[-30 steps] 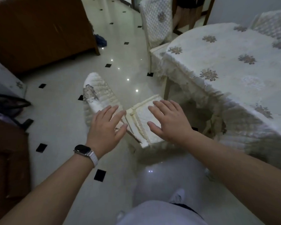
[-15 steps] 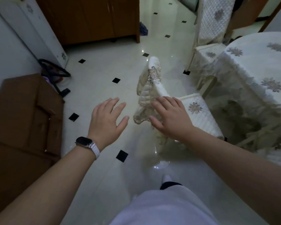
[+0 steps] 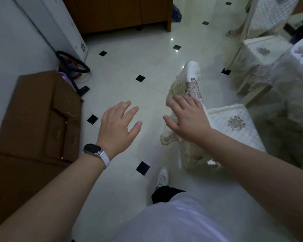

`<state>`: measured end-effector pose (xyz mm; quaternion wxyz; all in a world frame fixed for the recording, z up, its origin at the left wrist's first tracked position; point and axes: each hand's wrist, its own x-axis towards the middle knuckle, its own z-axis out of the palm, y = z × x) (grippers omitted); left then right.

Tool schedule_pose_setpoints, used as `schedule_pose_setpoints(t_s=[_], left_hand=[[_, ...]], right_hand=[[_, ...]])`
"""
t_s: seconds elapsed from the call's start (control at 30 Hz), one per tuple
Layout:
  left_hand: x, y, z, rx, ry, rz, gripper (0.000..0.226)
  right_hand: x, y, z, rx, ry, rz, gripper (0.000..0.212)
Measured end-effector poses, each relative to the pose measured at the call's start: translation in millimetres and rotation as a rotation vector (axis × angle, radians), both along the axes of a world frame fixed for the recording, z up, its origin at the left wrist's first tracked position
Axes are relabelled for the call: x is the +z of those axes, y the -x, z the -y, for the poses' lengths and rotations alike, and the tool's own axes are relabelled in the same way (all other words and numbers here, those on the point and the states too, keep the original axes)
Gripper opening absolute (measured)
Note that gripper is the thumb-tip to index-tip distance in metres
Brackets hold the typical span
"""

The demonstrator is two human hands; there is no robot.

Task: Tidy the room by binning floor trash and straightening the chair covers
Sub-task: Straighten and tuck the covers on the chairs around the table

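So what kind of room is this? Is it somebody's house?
Probably a dining room in a home. There is a table under a flowery lace cloth, a covered chair beside it, and a wooden cabinet on a shiny tiled floor.

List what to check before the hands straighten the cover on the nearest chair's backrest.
1. Left hand free: ok. The left hand is open over the floor, holding nothing.
2. Right hand at the cover: ok. The right hand lies with straight fingers over the backrest cover; no grip.
3. Cover straight: not ok. Its lace hem hangs bunched and uneven.
4. Seat flat: ok. The seat cover lies smooth.
5. Room on the left: ok. The cardboard box stands well left of both covers.
6. Floor trash gone: cannot tell. A blue thing lies by the cabinet; too blurred to name.
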<state>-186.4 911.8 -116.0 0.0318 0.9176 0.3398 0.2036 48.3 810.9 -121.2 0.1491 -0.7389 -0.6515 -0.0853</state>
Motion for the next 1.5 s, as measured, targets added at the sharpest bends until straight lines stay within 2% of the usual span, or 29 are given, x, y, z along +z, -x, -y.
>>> schedule_pose_setpoints(t_s=[0.3, 0.53, 0.77, 0.97, 1.27, 1.5], left_hand=[[10, -122, -93, -0.173, -0.017, -0.042, 0.046], [15, -188, -125, -0.327, -0.024, -0.057, 0.046], [7, -242, -152, -0.521, -0.013, -0.055, 0.046], [-11, -279, -187, -0.715, 0.029, -0.038, 0.045], [-16, -325, -258, -1.060, 0.152, -0.023, 0.046], [-11, -337, -260, -1.271, 0.201, -0.008, 0.046]], right_hand=[[-12, -91, -68, -0.116, -0.056, -0.062, 0.053], [-14, -130, -74, -0.265, -0.123, -0.102, 0.049], [-15, -152, -60, -0.450, -0.054, -0.118, 0.055], [-19, -151, -68, -0.619, -0.013, -0.094, 0.053], [-10, -111, -112, -1.013, 0.062, -0.084, 0.052], [5, -63, -116, -1.280, 0.071, -0.064, 0.054]])
